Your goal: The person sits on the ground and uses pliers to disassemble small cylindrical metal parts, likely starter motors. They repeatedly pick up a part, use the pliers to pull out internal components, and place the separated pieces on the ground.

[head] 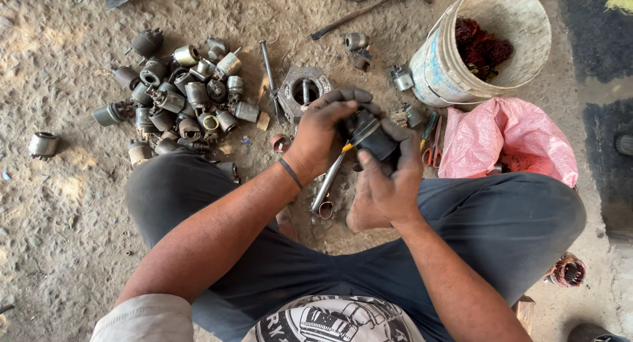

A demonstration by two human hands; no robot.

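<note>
We sit cross-legged on the dirt floor (59, 203) and hold a small dark motor part (370, 136) between both hands, just above the lap. Our left hand (322, 134) wraps over the part from the left and top, its grip closed around it together with a screwdriver (329, 177). The screwdriver's yellow collar sits at the part's left edge, and its metal shaft slants down and to the left, away from the part. Our right hand (389, 180) cups the part from below and the right, fingers closed on its body. The part's long axis runs from upper left to lower right, and both hands touch it.

A heap of similar metal parts (178, 98) lies well apart to the left. A white bucket (438, 68) of reddish wire and a pink bag (508, 141) lie to the right.
</note>
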